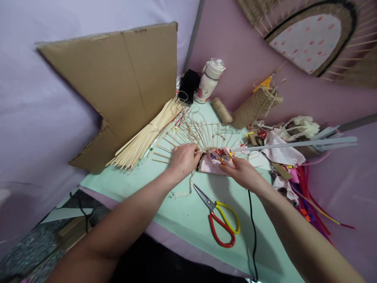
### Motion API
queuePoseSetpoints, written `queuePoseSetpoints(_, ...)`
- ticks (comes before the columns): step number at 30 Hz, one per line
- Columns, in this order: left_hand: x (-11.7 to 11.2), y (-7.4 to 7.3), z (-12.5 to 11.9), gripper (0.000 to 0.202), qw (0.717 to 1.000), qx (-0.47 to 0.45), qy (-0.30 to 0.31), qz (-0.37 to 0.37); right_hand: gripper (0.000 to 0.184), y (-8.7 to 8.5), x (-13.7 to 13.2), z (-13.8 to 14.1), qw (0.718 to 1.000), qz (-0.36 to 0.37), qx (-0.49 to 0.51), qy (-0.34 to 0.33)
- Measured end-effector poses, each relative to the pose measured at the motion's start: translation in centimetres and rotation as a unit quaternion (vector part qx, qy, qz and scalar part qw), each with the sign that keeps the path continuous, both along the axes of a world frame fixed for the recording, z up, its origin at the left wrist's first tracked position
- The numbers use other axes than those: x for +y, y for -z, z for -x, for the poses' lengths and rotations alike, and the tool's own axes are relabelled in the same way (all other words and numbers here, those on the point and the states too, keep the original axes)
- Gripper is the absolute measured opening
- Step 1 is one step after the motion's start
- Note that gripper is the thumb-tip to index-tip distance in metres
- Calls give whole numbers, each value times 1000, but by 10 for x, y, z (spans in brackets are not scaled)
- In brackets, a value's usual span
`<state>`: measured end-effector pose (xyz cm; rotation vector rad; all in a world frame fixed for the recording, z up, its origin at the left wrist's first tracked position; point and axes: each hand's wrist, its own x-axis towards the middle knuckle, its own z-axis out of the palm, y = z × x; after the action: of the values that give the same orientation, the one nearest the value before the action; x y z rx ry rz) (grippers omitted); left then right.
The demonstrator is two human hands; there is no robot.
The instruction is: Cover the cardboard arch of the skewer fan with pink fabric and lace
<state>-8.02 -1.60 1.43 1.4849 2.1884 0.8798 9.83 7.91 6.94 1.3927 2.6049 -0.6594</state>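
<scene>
A half-round craft piece [210, 166] covered in pale pink fabric lies low over the table, with thin sticks fanning out from its far edge. Twine and a dark band line its rim. My left hand [183, 160] is closed at the left end of that rim, finger and thumb pinched on a thin pale strand of twine. Closed around the right side of the piece is my right hand [246, 173], its thumb on top beside small colourful flower shapes. Scissors [219, 212] with one red and one yellow handle lie open nearer me.
A bundle of wooden sticks [147, 135] rests against a standing cardboard sheet [118, 74]. Behind are a white bottle [209, 80], black yarn [188, 84] and twine spools [221, 111]. Fabric scraps [284, 147] and pipe cleaners crowd the right. A black cable [252, 236] crosses the table.
</scene>
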Motion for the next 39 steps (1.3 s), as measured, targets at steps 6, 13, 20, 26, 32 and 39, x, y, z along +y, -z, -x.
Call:
queuePoseSetpoints(6,0,-1,1,19,1000,-6,-8,10,35,4,3,-1,999,-15,-27,8)
queuePoseSetpoints(13,-1,-3,1,19,1000,-8,-9,10,35,1,2,1,999,-6,-38,1)
queuePoseSetpoints(20,-2,-4,1,19,1000,-4,-5,23,34,4,4,3,998,-17,-63,11)
queuePoseSetpoints(26,-1,-3,1,19,1000,1,-3,20,34,3,4,3,997,-5,-73,15)
queuePoseSetpoints(32,0,-1,1,19,1000,2,-3,16,35,3,2,3,998,-8,-68,16)
queuePoseSetpoints(39,-1,0,2,20,1000,2,2,14,36,1,1,2,999,1,-40,3)
